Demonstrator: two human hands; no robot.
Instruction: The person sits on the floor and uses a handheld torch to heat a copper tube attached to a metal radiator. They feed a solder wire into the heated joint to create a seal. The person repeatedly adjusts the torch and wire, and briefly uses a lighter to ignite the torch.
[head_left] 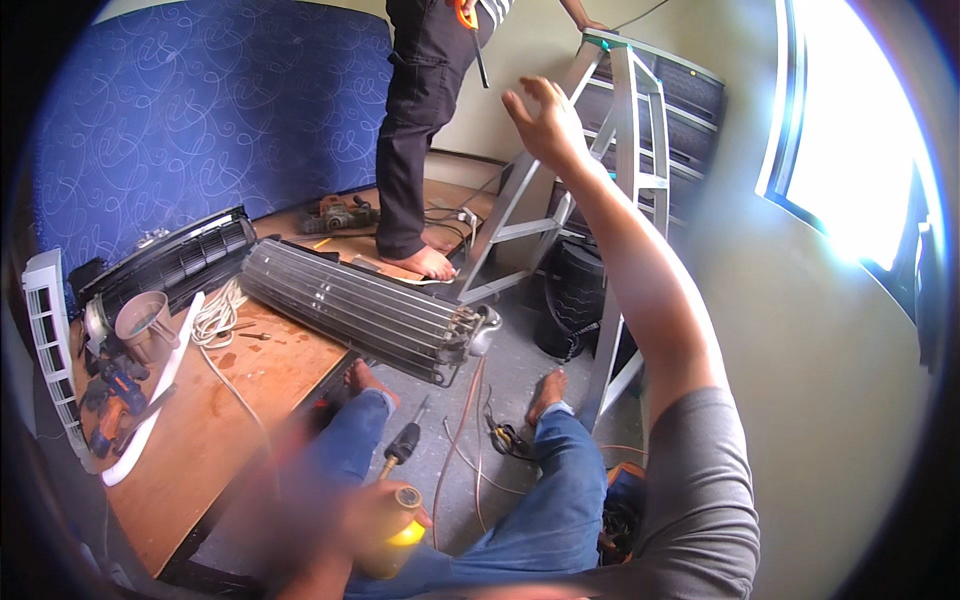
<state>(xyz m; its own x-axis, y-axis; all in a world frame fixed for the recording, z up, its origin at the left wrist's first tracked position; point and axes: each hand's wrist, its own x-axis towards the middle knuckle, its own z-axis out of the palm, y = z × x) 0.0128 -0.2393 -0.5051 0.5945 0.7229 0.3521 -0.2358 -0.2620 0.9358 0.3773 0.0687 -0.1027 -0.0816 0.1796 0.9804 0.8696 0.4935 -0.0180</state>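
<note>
Grips a yellow canister (406,534) low in a wrapped left hand (365,515), apparently to steady it; raises a loosely spread, empty right hand (550,128) before the ladder (626,120). Faces a finned coil (355,305) overhanging the wooden platform's (235,400) right edge, perhaps for easy reach.

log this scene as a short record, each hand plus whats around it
left hand: holds a torch-like tool, partly yellow
right hand: raised, open, holding nothing
wooden board: carries a coiled cable, cup and drill
finned metal unit: overhangs the board's edge
co-worker: stands near the ladder, holding an orange-handled tool
</note>
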